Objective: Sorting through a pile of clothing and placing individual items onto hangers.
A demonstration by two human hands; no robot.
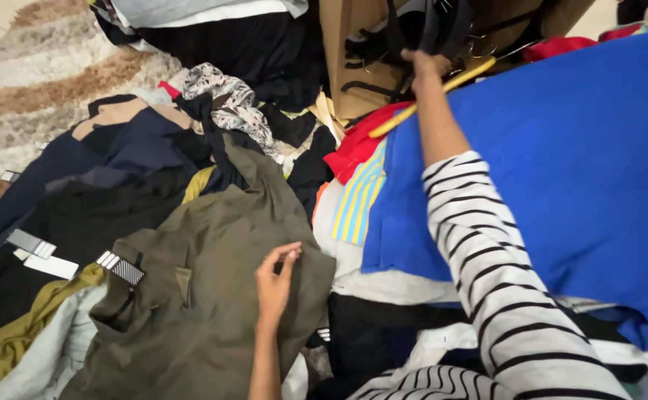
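Left hand [276,278] pinching a fold of the olive-green shirt [213,296] | right hand [424,63] reaching beyond it, closing on the yellow hanger [431,96] above the blue garment [561,170] | step: fetching a hanger, judged | next: threading hanger into shirt's neck, calling for a steady hold

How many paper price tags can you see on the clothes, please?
3: a striped black-and-white paper tag on the olive green garment, and a grey striped tag with a plain white tag on the black clothing at left. Others may be buried.
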